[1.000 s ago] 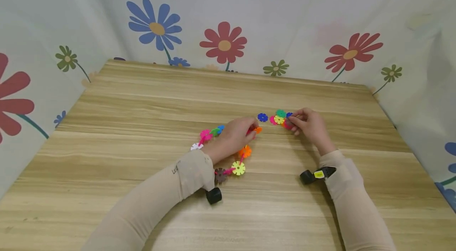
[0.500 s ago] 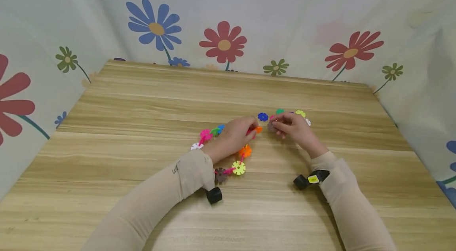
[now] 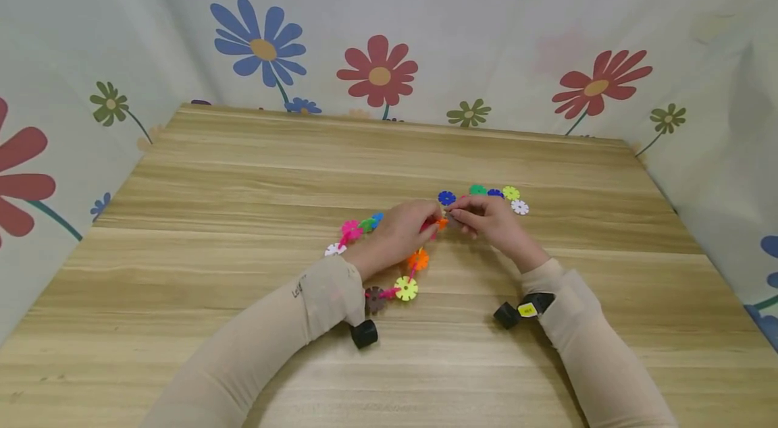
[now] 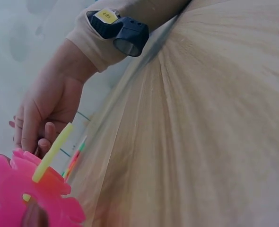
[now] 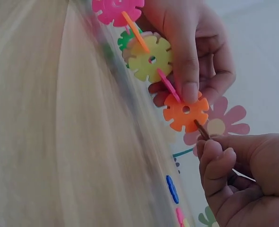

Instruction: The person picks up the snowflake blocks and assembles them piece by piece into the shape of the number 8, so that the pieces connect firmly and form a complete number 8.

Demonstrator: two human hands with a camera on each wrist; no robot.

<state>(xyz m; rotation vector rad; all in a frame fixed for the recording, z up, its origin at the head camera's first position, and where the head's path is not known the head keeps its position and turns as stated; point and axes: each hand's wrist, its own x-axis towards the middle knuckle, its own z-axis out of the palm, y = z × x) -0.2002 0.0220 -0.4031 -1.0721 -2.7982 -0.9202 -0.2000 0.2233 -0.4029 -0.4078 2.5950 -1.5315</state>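
My left hand [image 3: 402, 229] pinches an orange notched flower disc [image 5: 175, 113] at the end of a linked chain of discs. Thumb and fingers of my right hand [image 3: 498, 224] pinch a brown disc [image 5: 202, 129], seen edge-on in the right wrist view. Its edge meets a slot of the orange disc; how deep it sits cannot be told. A yellow disc [image 5: 140, 64] and a pink disc [image 5: 116, 12] follow along the chain. On the table the chain curves round under my left wrist, past a yellow disc [image 3: 406, 289] and a dark brown one [image 3: 375, 300]; my forearm hides part.
Loose discs lie beyond my right hand: blue [image 3: 446, 198], green [image 3: 477, 190], yellow-green [image 3: 511, 192] and white [image 3: 519, 207], with others partly hidden. A flower-printed cloth [image 3: 516, 30] hangs behind the wooden table [image 3: 304, 158]. Black cameras stick out from both wrists.
My right hand has moved left from the loose discs with the brown disc, up to the orange disc. The yellow-green and white discs have come into sight. My left hand stays in place.
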